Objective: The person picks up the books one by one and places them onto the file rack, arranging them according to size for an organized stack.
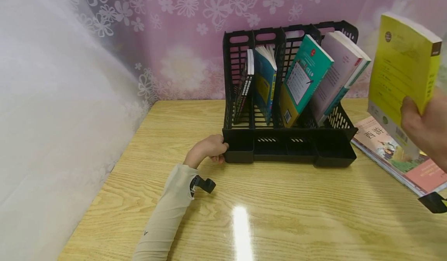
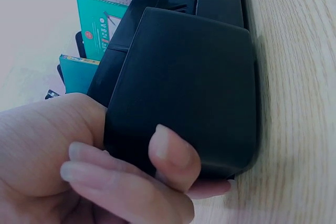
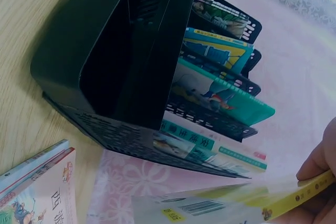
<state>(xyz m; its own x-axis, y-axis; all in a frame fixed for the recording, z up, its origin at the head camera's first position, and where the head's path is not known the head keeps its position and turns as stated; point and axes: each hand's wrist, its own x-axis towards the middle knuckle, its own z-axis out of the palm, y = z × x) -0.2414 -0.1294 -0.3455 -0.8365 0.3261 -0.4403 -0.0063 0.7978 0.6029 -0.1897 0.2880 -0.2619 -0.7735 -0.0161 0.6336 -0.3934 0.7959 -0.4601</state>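
Note:
At the right of the head view my right hand (image 1: pixel 427 125) grips a yellow book (image 1: pixel 401 67), held up beside the black book rack (image 1: pixel 272 145). That book's lower end and barcode show in the right wrist view, with fingers (image 3: pixel 317 163) at its spine. My left hand (image 1: pixel 210 146) holds the rack's front left corner, its fingers curled there against the small front compartment (image 2: pixel 184 87). Inside the rack lean a thin dark book (image 1: pixel 244 86), a blue book (image 1: pixel 266 82), a green book (image 1: pixel 305 80) and pale purple books (image 1: pixel 336 71) in the rightmost slot.
More books (image 1: pixel 398 152) lie flat on the wooden table (image 1: pixel 279 206), right of the rack and below the yellow book. A pink flowered curtain (image 1: pixel 188 40) hangs behind the rack, and a white cloth (image 1: pixel 63 117) stands along the left.

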